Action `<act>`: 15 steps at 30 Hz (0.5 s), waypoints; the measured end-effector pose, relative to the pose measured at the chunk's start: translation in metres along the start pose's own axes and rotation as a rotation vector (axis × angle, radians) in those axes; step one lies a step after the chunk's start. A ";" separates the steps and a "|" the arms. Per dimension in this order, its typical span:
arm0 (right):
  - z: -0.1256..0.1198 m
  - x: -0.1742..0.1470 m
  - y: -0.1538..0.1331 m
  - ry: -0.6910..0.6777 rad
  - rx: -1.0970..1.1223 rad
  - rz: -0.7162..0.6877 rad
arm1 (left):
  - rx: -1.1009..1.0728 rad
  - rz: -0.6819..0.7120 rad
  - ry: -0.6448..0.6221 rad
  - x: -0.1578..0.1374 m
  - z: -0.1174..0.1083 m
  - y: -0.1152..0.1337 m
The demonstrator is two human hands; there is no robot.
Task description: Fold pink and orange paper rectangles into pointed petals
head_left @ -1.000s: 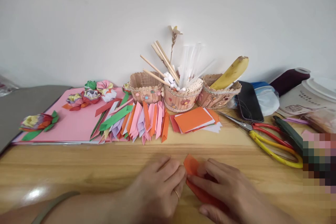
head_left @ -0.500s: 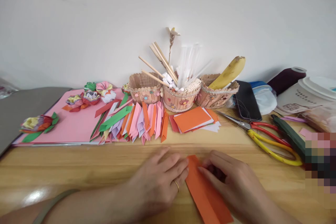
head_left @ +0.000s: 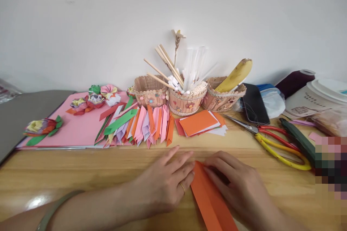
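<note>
An orange sheet of paper with a lengthwise crease lies on the wooden table, running off the bottom edge of the view. My left hand, with a ring on one finger, rests flat with fingers spread, its fingertips touching the paper's left edge near the top. On the other side, my right hand pinches the paper's upper right edge between thumb and bent fingers. Beyond my hands lies a row of folded paper strips in several colours. A stack of paper rectangles, orange on top, sits to their right.
Scissors with red and yellow handles lie at right, beside a dark green tool and a black phone. Three decorated baskets stand by the wall, one holding a banana. Paper flowers rest on pink paper.
My right hand has shifted slightly left and up along the paper's top corner. My left fingers are spread a little wider. The camera view has moved slightly.
</note>
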State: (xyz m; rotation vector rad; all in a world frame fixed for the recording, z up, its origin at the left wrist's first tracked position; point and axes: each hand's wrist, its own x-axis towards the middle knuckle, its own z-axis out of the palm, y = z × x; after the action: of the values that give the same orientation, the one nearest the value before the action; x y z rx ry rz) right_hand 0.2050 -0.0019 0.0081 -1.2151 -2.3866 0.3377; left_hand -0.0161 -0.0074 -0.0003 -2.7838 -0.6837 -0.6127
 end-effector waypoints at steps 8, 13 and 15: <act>-0.004 -0.002 0.000 0.011 -0.145 -0.301 | 0.014 0.003 -0.005 0.001 0.000 -0.002; -0.008 -0.001 -0.004 -0.034 -0.185 -0.356 | 0.014 -0.014 0.010 0.001 0.001 0.000; -0.009 0.000 -0.005 -0.045 -0.192 -0.363 | -0.001 -0.030 0.006 0.000 0.003 0.001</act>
State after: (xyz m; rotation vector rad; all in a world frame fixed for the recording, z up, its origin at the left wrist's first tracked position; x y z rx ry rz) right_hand 0.2059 -0.0051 0.0177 -0.8289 -2.6630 0.0208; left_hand -0.0146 -0.0079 -0.0031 -2.7756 -0.7258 -0.6273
